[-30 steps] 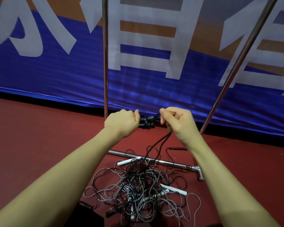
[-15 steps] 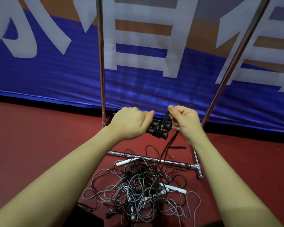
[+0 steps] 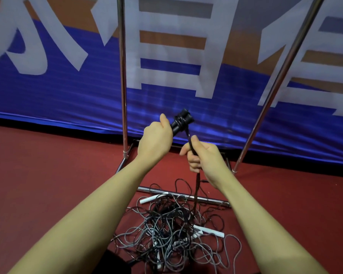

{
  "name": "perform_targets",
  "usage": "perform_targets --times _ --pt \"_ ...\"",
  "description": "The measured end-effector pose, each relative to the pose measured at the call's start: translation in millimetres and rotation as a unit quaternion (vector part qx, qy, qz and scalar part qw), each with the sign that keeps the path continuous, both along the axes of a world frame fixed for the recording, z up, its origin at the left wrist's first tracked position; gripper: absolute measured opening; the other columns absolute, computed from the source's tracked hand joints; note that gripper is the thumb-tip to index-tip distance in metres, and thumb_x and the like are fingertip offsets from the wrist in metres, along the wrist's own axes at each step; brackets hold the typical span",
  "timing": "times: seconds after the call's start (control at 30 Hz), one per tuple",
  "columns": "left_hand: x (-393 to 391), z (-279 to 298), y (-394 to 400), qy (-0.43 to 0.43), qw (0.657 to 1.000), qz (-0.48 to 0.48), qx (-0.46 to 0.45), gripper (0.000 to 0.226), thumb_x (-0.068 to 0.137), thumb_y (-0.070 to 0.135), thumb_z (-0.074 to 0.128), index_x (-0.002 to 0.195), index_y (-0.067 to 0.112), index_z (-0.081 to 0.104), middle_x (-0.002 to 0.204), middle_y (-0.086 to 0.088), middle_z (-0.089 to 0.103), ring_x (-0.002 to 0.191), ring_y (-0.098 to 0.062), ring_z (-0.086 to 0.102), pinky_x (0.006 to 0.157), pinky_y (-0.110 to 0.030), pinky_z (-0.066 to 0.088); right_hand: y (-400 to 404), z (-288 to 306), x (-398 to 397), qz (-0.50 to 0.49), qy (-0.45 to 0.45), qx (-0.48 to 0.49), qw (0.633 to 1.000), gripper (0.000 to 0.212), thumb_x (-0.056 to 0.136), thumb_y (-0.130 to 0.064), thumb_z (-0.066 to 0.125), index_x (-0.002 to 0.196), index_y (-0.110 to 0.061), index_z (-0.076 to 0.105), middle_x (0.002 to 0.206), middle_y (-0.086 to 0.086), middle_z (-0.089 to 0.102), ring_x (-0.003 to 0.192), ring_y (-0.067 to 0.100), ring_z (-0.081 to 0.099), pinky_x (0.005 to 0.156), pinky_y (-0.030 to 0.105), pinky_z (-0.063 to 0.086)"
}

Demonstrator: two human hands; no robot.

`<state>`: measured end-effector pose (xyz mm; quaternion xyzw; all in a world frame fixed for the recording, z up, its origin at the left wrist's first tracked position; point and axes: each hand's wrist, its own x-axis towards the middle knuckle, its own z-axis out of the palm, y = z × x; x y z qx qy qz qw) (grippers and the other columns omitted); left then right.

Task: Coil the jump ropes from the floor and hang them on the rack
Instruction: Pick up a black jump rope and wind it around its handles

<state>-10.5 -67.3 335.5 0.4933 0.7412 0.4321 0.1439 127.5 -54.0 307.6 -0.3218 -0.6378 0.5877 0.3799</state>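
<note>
Up front, left hand (image 3: 156, 142) curled round a pair of black jump-rope handles (image 3: 181, 121), fingers wrapped tight, handles tilted toward one o'clock with several turns of cord wound round them. Just below, at five o'clock of that hand, right hand (image 3: 203, 155) gripping the twisted black cord (image 3: 191, 142) that runs down from the handles, fingers folded round it, thumb laid along it. Below the right hand, same cord hanging on down to a tangled heap of grey and black jump ropes (image 3: 170, 230) on the dark red floor (image 3: 48, 184), at six o'clock of both hands. Among the heap, white handles (image 3: 209, 230) poking out at three o'clock and eleven o'clock. Behind the heap, chrome tubular rack (image 3: 123, 76): one upright at twelve o'clock of the left hand, another slanting at two o'clock, base bar touching the heap's far edge. Beyond, blue and orange banner with large white characters (image 3: 67, 99).
</note>
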Motion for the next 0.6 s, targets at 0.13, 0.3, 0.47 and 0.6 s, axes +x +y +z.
perform_targets --times 0.13,0.3,0.47,0.6 --pt "0.1 -8.7 4.7 0.032 0.998 0.024 -0.045 0.044 0.102 0.033 0.014 0.082 0.009 0.045 0.093 -0.016 0.057 0.080 -0.031 0.048 0.071 -0.036 0.032 -6.7 2.6 1.7 0.017 -0.051 0.016 0.998 0.048 0.103 -0.030 0.032 0.073 -0.005 0.059 0.043 -0.010 0.027 0.039 0.006 0.022 0.043 0.021 0.019" --pt "2.1 -17.1 0.7 0.149 0.985 0.028 -0.078 0.049 0.103 0.027 0.013 0.110 0.001 0.055 0.110 -0.019 0.061 0.100 -0.039 0.057 0.070 -0.036 0.033 -12.4 8.2 10.1 0.010 -0.132 0.087 0.987 0.046 0.102 -0.027 0.039 0.065 -0.010 0.061 0.039 -0.010 0.032 0.038 0.004 0.025 0.041 0.014 0.025" --pt "-3.1 -21.0 -7.8 0.223 0.969 0.024 -0.103 0.053 0.104 0.030 0.017 0.103 0.000 0.062 0.105 -0.021 0.064 0.097 -0.040 0.060 0.072 -0.037 0.035 -17.8 16.2 13.0 0.057 -0.169 0.139 0.974 0.038 0.099 -0.022 0.048 0.064 -0.014 0.062 0.043 -0.009 0.036 0.041 0.006 0.027 0.044 0.016 0.025" --pt "-8.4 -24.7 -12.5 0.278 0.954 -0.006 -0.112 0.055 0.104 0.032 0.019 0.100 0.002 0.064 0.105 -0.021 0.065 0.097 -0.040 0.061 0.070 -0.036 0.033 -14.8 23.1 15.1 0.044 -0.200 0.223 0.953 0.027 0.092 -0.020 0.060 0.066 -0.014 0.065 0.064 0.021 0.058 0.058 0.018 0.043 0.058 0.030 0.035"
